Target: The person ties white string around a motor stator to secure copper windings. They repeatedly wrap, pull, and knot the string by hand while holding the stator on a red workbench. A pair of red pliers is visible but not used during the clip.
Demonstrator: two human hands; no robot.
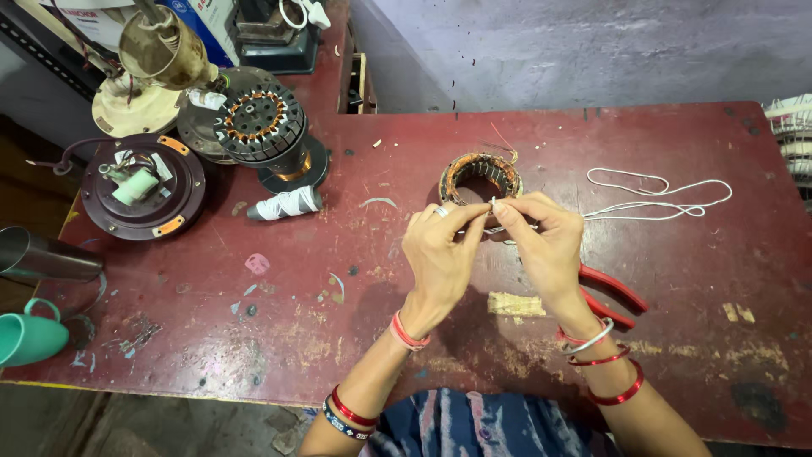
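Nearest the body, red-handled pliers (613,292) are seen lying on the worn red table (254,338), partly under the right wrist. Just above, the left hand (440,258) and right hand (545,245) are raised together, and the end of a white cord (660,199) is pinched between their fingertips. Directly behind the hands a copper-wound stator (480,176) is set on the table. Farther left a white-wrapped roll (286,204) is laid, and a blue and white box (203,21) is stood at the far edge.
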